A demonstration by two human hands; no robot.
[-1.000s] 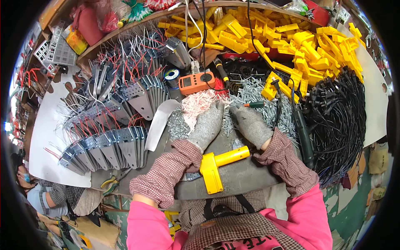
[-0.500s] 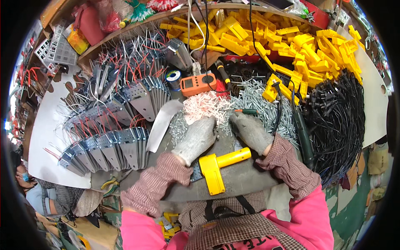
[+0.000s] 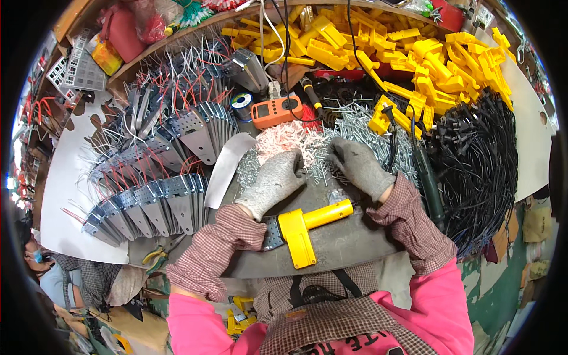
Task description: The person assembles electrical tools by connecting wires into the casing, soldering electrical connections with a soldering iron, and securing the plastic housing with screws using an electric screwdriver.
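Both my hands wear grey work gloves. My left hand [image 3: 273, 184] is curled with fingertips pinched at the front of a heap of small pale pink pieces [image 3: 287, 141]. What it pinches, if anything, is too small to make out. My right hand [image 3: 360, 168] reaches into a pile of silver screws [image 3: 355, 125], its fingers bent together and their tips partly hidden. Below my hands lies a yellow plastic housing [image 3: 300, 239] with a round handle, joined on its left to a perforated metal plate [image 3: 273, 234]. Neither hand touches the housing.
Rows of metal plates with wires [image 3: 154, 204] stand left, beside a curved metal sheet [image 3: 228, 168]. An orange meter [image 3: 277, 112] and solder spool [image 3: 241, 105] lie beyond. Yellow housings [image 3: 438, 65], black cords [image 3: 473, 177] and a dark green-handled tool [image 3: 427, 186] are right. Pliers [image 3: 155, 255] lie front left.
A green-and-orange handle seen beside my right hand is now out of sight. My right hand has drawn up slightly over the screws. The whole view has shifted a little.
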